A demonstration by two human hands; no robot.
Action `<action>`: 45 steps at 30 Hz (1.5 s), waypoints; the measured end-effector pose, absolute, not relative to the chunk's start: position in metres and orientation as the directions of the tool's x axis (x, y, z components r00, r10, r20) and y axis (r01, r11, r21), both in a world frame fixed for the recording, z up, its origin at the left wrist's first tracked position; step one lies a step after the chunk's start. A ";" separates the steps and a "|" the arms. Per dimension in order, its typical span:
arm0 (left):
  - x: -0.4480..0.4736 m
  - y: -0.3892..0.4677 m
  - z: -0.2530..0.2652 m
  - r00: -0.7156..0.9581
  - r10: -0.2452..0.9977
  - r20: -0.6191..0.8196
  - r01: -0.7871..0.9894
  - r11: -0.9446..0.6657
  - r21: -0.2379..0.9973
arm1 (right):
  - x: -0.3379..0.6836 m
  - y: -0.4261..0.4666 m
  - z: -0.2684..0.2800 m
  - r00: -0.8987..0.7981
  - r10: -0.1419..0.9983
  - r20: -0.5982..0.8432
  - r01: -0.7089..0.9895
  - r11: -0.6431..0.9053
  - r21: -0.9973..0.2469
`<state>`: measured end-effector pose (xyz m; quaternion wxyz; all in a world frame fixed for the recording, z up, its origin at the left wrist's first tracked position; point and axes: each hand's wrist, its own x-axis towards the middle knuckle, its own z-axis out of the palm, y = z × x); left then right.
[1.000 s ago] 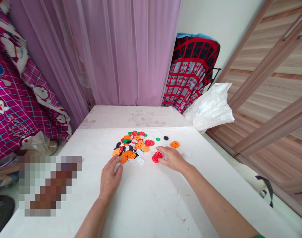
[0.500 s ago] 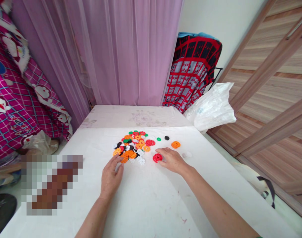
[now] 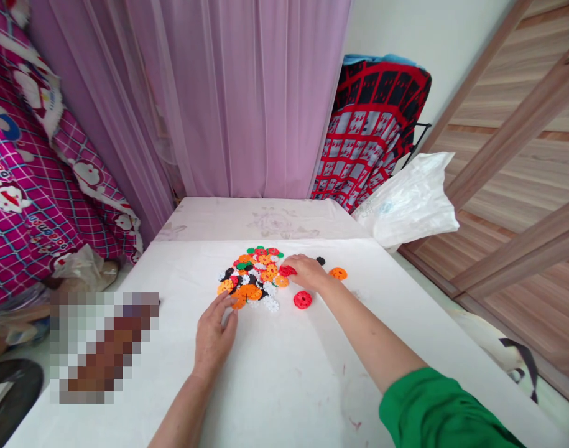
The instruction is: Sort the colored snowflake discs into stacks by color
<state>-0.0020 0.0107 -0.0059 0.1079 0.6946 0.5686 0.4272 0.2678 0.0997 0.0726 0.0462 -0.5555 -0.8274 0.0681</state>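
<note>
Plastic snowflake discs in orange, red, white, black and green lie in a loose pile (image 3: 251, 277) on the white-covered table. My left hand (image 3: 216, 330) rests at the pile's near left side, fingers spread, fingertips touching orange discs (image 3: 247, 292). At the right edge of the pile, my right hand (image 3: 308, 272) has its fingers and thumb around a red disc (image 3: 288, 270); the fingers partly cover it. Nearer to me lies a separate group of red discs (image 3: 303, 300), seemingly stacked. Farther right sit orange discs (image 3: 338, 274) and a black disc (image 3: 320, 261).
The white-covered table (image 3: 265, 386) has a flowered surface (image 3: 275, 218) at its far end. A white plastic bag (image 3: 410, 202) stands by the right edge. Purple curtains (image 3: 247, 99) hang behind, and a wooden wardrobe (image 3: 512, 155) is on the right. A blurred-out patch (image 3: 104, 348) covers the left side.
My right hand has left the red stack and moved away from me to the red disc at the pile's edge. My left hand stays in place. The view has shifted slightly.
</note>
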 end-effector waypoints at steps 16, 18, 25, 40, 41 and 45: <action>-0.002 0.010 -0.008 0.001 0.878 0.479 0.700 -0.343 0.627 | 0.269 0.126 0.062 -0.390 0.914 -0.107 0.910 0.366 -0.196; -0.002 0.010 -0.008 -0.003 0.877 0.480 0.700 -0.341 0.628 | 0.269 0.123 0.062 -0.391 0.916 -0.093 0.911 0.370 -0.183; -0.001 0.011 -0.007 -0.009 0.883 0.470 0.700 -0.330 0.633 | 0.267 0.116 0.065 -0.414 0.906 -0.090 0.905 0.400 -0.146; -0.001 0.010 -0.005 -0.011 0.886 0.463 0.702 -0.323 0.635 | 0.289 0.080 0.087 -0.320 0.947 -0.030 0.930 0.308 -0.203; -0.001 0.010 -0.005 -0.012 0.889 0.458 0.701 -0.319 0.637 | 0.292 0.072 0.089 -0.328 0.944 -0.034 0.925 0.314 -0.213; -0.001 0.011 -0.004 -0.014 0.895 0.447 0.698 -0.312 0.645 | 0.301 0.042 0.092 -0.360 0.932 -0.048 0.909 0.339 -0.242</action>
